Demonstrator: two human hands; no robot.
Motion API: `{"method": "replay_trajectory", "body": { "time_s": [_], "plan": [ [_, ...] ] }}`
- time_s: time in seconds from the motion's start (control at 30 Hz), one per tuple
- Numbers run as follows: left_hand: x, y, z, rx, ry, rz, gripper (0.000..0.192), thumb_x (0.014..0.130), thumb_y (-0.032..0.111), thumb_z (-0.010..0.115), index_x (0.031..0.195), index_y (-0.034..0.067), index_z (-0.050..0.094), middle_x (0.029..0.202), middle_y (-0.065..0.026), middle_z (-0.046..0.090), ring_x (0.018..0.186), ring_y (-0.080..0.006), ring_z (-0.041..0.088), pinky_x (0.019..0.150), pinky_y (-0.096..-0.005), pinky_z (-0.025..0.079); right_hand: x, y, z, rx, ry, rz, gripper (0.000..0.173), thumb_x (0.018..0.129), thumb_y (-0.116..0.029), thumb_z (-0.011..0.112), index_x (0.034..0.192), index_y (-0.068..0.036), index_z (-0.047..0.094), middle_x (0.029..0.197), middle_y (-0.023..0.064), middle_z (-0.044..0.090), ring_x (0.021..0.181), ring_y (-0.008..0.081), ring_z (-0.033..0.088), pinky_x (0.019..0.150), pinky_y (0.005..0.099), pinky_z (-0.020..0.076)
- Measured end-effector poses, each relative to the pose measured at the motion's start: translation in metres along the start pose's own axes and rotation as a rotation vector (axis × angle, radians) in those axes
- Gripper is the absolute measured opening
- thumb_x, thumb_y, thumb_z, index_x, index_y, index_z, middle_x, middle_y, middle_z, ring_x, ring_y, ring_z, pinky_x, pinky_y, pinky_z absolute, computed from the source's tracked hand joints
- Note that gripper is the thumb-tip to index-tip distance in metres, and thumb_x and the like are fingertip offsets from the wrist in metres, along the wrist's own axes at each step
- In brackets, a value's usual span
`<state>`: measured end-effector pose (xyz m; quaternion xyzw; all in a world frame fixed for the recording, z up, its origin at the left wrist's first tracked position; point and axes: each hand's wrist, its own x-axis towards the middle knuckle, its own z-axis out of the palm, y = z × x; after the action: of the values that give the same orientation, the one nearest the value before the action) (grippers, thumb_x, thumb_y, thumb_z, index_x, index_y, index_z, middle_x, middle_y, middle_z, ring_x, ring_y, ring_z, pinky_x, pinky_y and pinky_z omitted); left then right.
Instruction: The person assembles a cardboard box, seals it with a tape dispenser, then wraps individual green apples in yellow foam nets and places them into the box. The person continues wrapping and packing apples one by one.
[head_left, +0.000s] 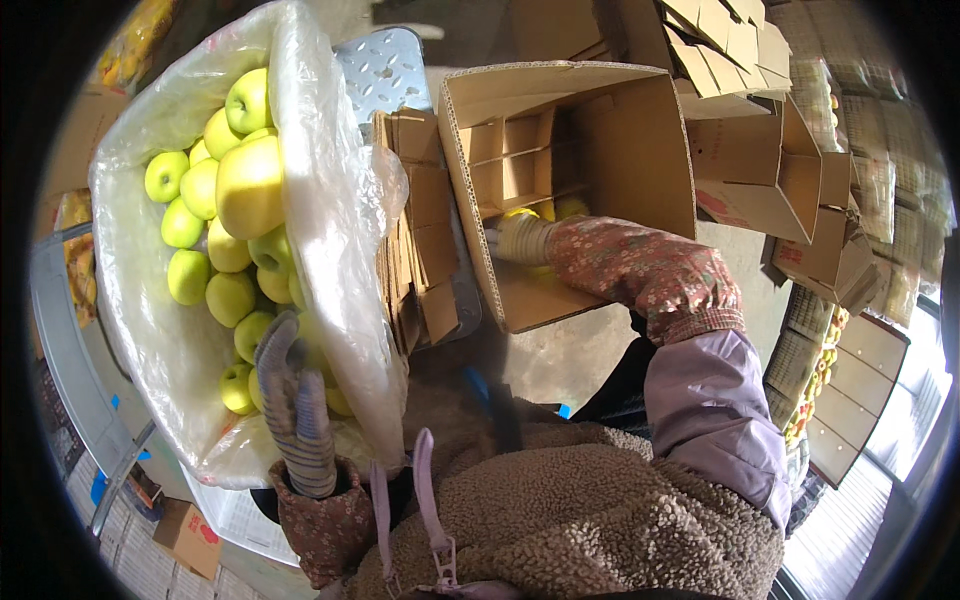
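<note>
My left hand (295, 409), in a striped knit glove, reaches over the lower part of a crate lined with clear plastic (341, 247) that holds several yellow-green apples (229, 298). Its fingers lie against apples there; whether they grip one cannot be told. My right hand (523, 238), gloved too, is down inside an open cardboard box (622, 142), beside a cardboard grid divider (517, 159). Yellow-green fruit (570, 208) shows in the box around this hand; its fingertips are partly hidden, and its hold is unclear.
Flat cardboard dividers (420, 225) stand stacked between crate and box, near a metal tread plate (386, 71). More open cartons (757, 165) are at the right, with a pile of folded dividers (724, 45) above them. A white plastic crate (240, 517) lies at the lower left.
</note>
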<state>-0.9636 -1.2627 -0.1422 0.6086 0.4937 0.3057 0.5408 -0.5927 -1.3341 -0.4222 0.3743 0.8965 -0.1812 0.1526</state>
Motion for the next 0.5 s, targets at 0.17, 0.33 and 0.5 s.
{"method": "replay_trajectory", "body": {
  "time_s": [0.17,0.33,0.5],
  "plan": [
    [0.004,0.000,-0.001,0.086,-0.032,0.103,0.043,0.089,0.012,0.053,0.130,0.001,0.049,0.137,-0.0150,0.043,0.128,-0.0260,0.042,0.108,-0.0379,0.032,0.030,0.001,0.049,0.382,-0.087,0.512,0.027,0.091,-0.026,0.049,0.109,-0.013,0.064,0.104,0.0128,0.067,0.088,0.0315,0.066,0.076,0.0446,0.0527],
    [0.002,-0.005,-0.002,0.099,0.014,0.193,0.037,0.090,0.008,0.055,0.126,0.002,0.052,0.127,-0.0109,0.052,0.114,-0.0204,0.049,0.095,-0.0319,0.042,0.025,0.019,0.005,0.415,-0.298,0.370,0.035,0.087,-0.031,0.054,0.110,-0.006,0.063,0.103,0.0180,0.067,0.089,0.0328,0.066,0.078,0.0450,0.0527],
    [-0.009,0.020,-0.014,-0.114,0.111,0.100,0.030,0.095,0.010,0.048,0.122,-0.001,0.053,0.101,-0.0135,0.065,0.095,-0.0198,0.063,0.085,-0.0316,0.049,-0.012,0.009,-0.173,0.311,-0.147,0.460,0.030,0.084,-0.023,0.057,0.107,-0.005,0.064,0.111,0.0215,0.062,0.096,0.0359,0.063,0.081,0.0435,0.0506]
  ]
}}
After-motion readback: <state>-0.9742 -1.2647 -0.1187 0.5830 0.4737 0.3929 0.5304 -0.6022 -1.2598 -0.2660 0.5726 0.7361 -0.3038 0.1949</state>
